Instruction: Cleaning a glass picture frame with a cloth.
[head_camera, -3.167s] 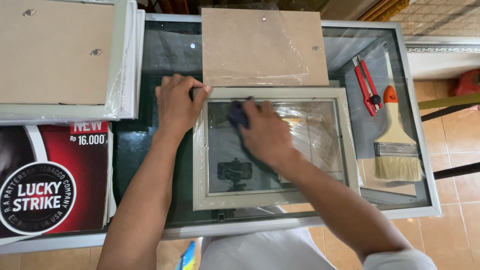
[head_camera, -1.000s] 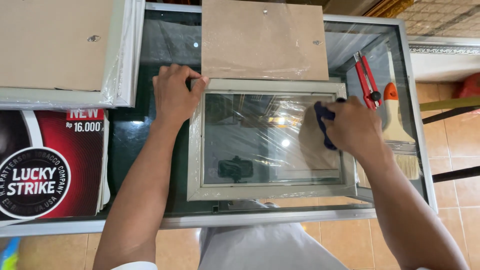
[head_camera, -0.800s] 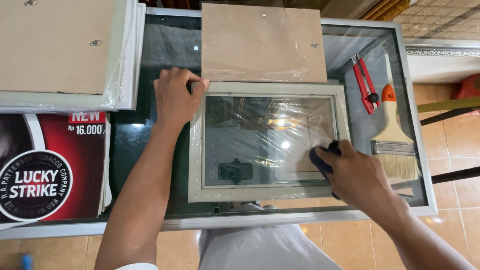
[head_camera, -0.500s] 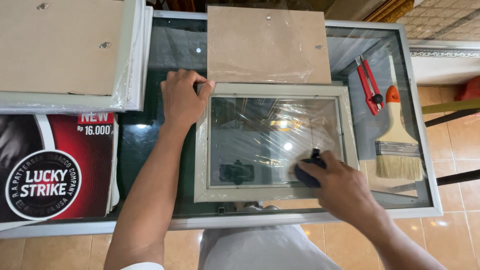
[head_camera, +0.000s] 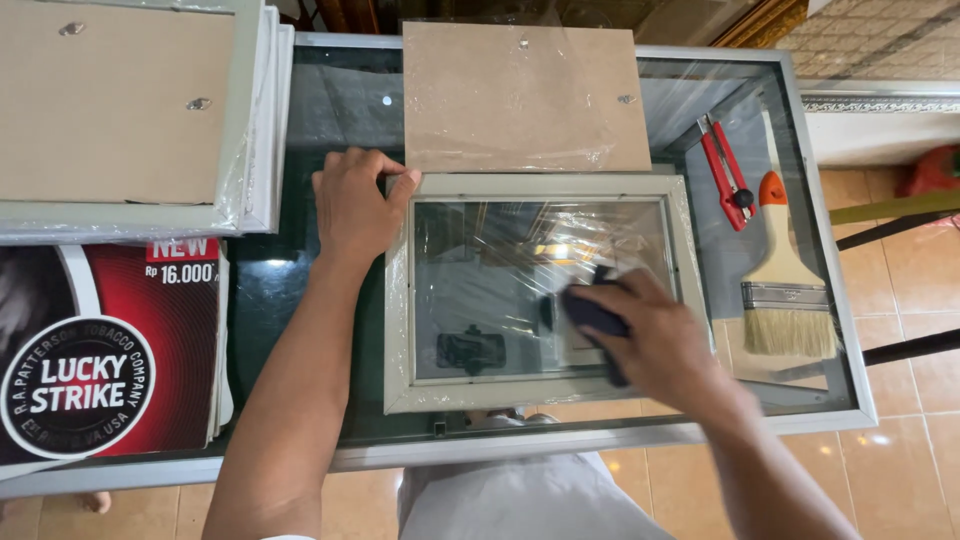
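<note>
Change: the dark wiping pad (head_camera: 592, 312) is now found at the lower right of the glass pane (head_camera: 500, 270); half a second ago it was lower still, near the bottom right corner, and a second ago at the right edge. The frame itself is unmoved.
Meaning: the pane is judged to be mid-wipe, the right half covered, the left half not yet reached in this pass.
Right hand (head_camera: 655, 345): fingers (head_camera: 625, 295) are curled closed over the pad, which is pressed flat on the glass.
Left hand (head_camera: 352, 205): laid palm down on the frame's upper left corner, fingers (head_camera: 375, 165) bent and spread; nothing is gripped, the frame is only steadied.
Picture frame (head_camera: 400, 330): grey, lying flat at the middle of the glass counter (head_camera: 330, 110), toward its near edge.
Backing board (head_camera: 520, 95): at the far edge, touching the frame's top.
Paintbrush (head_camera: 785, 290): right edge, untouched.
Red utility knife (head_camera: 725, 170): far right corner, beside the brush.
</note>
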